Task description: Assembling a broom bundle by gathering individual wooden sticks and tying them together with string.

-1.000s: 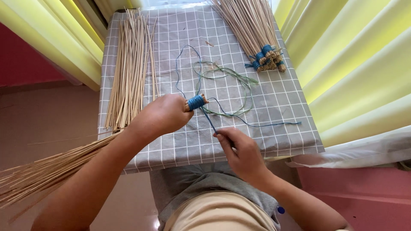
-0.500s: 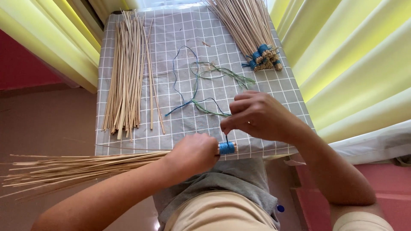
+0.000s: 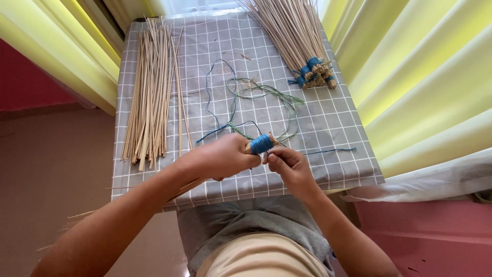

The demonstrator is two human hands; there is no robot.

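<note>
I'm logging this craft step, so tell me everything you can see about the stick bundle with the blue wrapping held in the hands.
The stick bundle is a bunch of thin, pale straw-coloured sticks, bound near one end by a tight band of blue cord. It lies roughly level above the near edge of the grey checked tablecloth. The left hand grips it just behind the band; the right hand pinches at the bound end. The long sticks trail off to the left, under the left forearm. Loose blue and green cord lies just behind.

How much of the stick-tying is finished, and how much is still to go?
Done: one bundle lies at the table's far right, bound with blue cord. In hand: the left hand grips a second bundle with a blue wrap at its end, the right hand at the cord. Left: a loose pile of sticks, unbound, on the table's left.
</note>
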